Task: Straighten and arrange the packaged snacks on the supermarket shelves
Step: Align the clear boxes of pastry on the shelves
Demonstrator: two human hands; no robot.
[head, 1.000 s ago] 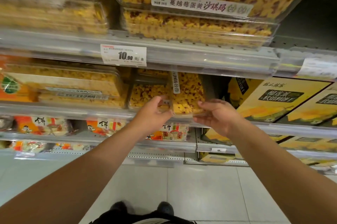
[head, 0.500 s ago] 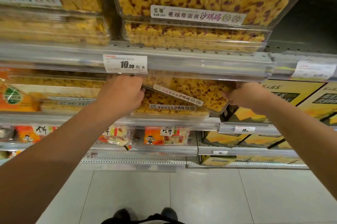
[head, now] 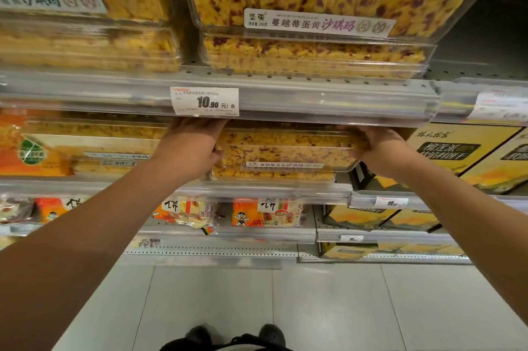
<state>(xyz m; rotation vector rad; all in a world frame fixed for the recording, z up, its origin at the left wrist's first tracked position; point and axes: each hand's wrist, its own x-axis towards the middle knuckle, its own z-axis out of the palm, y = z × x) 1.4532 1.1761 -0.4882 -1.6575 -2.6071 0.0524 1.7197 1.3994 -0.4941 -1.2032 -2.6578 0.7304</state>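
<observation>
Pale floor tiles [head: 328,307] run under me to the foot of the shelving, and my shoes [head: 237,335] show at the bottom edge. I place everything from the price tag [head: 204,101] marked 10.90, clipped to the shelf rail [head: 328,99] at about eye level.

Nearest to me, both forearms reach up and forward. My left hand [head: 190,147] sits directly below the price tag, thumb curled against the left end of the top clear snack box [head: 285,147]; the other fingers run up under the rail where I cannot see them. My right hand [head: 377,147] is below and well to the right of the tag, gripping the box's right end, its fingertips hidden behind the plastic. So I hold the box between my two hands, one at each end.

The box lies straight ahead, just beyond my knuckles, below and slightly right of the tag. Its long axis runs left to right, parallel to the rail, and both hands look about equally near it. It rests on a second box [head: 271,175] of the same kind, overhanging it to the right. I judge the next move is a small slide left and back to square the stack.

Farther right of the tag stand yellow cartons [head: 457,156]; above the tag, bigger clear boxes [head: 314,7].
</observation>
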